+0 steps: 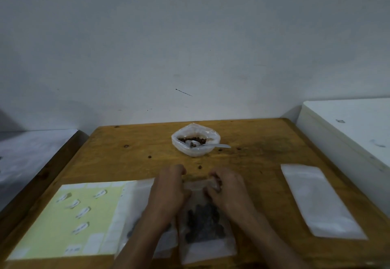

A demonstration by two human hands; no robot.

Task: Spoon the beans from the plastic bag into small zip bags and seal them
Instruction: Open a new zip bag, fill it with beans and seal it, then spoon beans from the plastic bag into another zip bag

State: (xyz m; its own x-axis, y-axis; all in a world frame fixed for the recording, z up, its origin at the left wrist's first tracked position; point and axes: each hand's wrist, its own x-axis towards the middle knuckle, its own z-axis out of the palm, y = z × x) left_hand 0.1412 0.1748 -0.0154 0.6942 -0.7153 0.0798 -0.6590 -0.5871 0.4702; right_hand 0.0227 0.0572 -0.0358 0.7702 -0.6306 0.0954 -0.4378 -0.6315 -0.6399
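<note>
Wooden table point(126, 142) before you — your left hand point(168, 190) and right hand point(225, 190) pinch the bean-filled zip bag point(202, 226) top; plastic bag point(195, 140) with spoon point(209, 146) behind, empty bags point(318, 203) right, label sheet point(69, 222) left.

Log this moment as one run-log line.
step: sealing | both hands: left hand, right hand pinch zip bag top | spoon: in plastic bag

Two bare forearms reach in from the lower edge, with no sleeve, watch or band on either. The left hand point(168, 186) and right hand point(226, 190) wear no gloves. No rings show on the fingers point(215, 177).
</note>
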